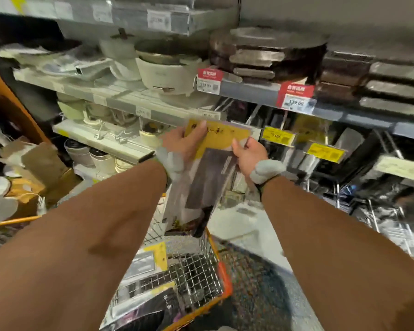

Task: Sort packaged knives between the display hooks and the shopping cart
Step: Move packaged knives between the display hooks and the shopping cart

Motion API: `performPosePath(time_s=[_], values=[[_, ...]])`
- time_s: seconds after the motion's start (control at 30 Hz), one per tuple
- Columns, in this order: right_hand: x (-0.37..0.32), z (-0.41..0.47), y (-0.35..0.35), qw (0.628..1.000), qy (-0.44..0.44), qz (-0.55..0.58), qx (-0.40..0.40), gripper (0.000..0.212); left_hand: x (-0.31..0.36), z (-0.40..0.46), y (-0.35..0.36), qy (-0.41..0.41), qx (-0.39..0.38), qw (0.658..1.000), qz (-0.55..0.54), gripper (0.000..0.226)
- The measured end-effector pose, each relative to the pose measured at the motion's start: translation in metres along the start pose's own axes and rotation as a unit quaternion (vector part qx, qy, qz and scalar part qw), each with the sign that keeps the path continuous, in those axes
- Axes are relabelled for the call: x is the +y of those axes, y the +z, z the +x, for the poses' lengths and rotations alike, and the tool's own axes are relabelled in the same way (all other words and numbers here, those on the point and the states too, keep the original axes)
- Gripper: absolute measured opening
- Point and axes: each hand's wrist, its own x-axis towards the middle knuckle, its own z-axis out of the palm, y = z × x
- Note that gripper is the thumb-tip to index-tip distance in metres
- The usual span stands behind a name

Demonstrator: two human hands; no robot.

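Observation:
A packaged knife (pixel 208 173) with a yellow card top and a broad dark blade is held upright in front of the shelves. My left hand (pixel 185 145) grips its upper left corner, thumb on the yellow card. My right hand (pixel 250 152) pinches its right edge. Behind it, more packaged knives (pixel 304 149) hang on display hooks with yellow price tags. Below, the wire shopping cart (pixel 206 266) with an orange rim holds several more knife packages (pixel 151 266). The held package's lower end hangs just above the cart's far rim.
Shelves above carry white cooking pots (pixel 163 70) and stacked dark pans (pixel 268 53). Red and white price labels (pixel 296 96) line the shelf edge. Cardboard boxes (pixel 41 163) and plates lie at the left. Wire racks (pixel 380 218) stand at the right.

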Motion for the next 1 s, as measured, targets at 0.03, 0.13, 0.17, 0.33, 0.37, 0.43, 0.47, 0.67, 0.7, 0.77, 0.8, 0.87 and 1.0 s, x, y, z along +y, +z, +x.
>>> performPosePath(time_s=[0.03, 0.13, 0.17, 0.33, 0.37, 0.43, 0.47, 0.67, 0.7, 0.77, 0.8, 0.87, 1.0], values=[[0.003, 0.008, -0.020, 1.000, 0.008, 0.010, 0.005, 0.028, 0.013, -0.001, 0.019, 0.004, 0.003, 1.000, 0.013, 0.041], [0.006, 0.020, -0.065, 1.000, 0.006, 0.022, 0.019, 0.025, 0.046, 0.000, 0.065, 0.024, 0.013, 1.000, 0.013, 0.042], [0.005, 0.024, -0.084, 0.999, -0.006, 0.021, 0.029, 0.025, 0.057, -0.002, 0.083, 0.022, 0.007, 1.000, 0.013, 0.042], [0.019, 0.037, -0.149, 0.999, -0.032, -0.009, 0.028, 0.031, 0.071, -0.009, 0.148, -0.008, 0.006, 0.999, 0.034, 0.048], [0.026, 0.040, -0.163, 0.999, -0.025, -0.010, 0.033, 0.031, 0.071, -0.010, 0.161, -0.018, 0.001, 0.999, 0.040, 0.055], [0.045, 0.045, -0.182, 0.999, -0.010, -0.004, 0.037, 0.029, 0.066, -0.011, 0.183, -0.032, -0.019, 0.998, 0.047, 0.064], [0.049, 0.044, -0.190, 0.999, -0.001, -0.004, 0.035, 0.028, 0.062, -0.009, 0.191, -0.029, -0.026, 0.998, 0.041, 0.066], [0.088, 0.042, -0.224, 0.991, 0.063, -0.111, 0.025, 0.023, 0.039, 0.000, 0.226, -0.023, -0.073, 0.995, 0.067, 0.066], [0.096, 0.040, -0.229, 0.991, 0.066, -0.113, 0.035, 0.019, 0.038, 0.000, 0.231, -0.021, -0.080, 0.993, 0.081, 0.053], [0.109, 0.031, -0.239, 0.992, 0.066, -0.088, 0.055, 0.025, 0.035, -0.001, 0.240, -0.007, -0.092, 0.991, 0.099, 0.026], [0.109, 0.026, -0.240, 0.993, 0.062, -0.088, 0.046, 0.028, 0.031, 0.002, 0.239, 0.009, -0.095, 0.990, 0.104, 0.020], [0.117, 0.021, -0.251, 0.989, 0.074, -0.121, 0.030, 0.028, 0.024, 0.004, 0.251, 0.049, -0.115, 0.986, 0.114, 0.013], [0.129, 0.022, -0.264, 0.981, 0.108, -0.147, 0.059, 0.028, 0.012, 0.012, 0.258, 0.122, -0.144, 0.951, 0.245, 0.018]])
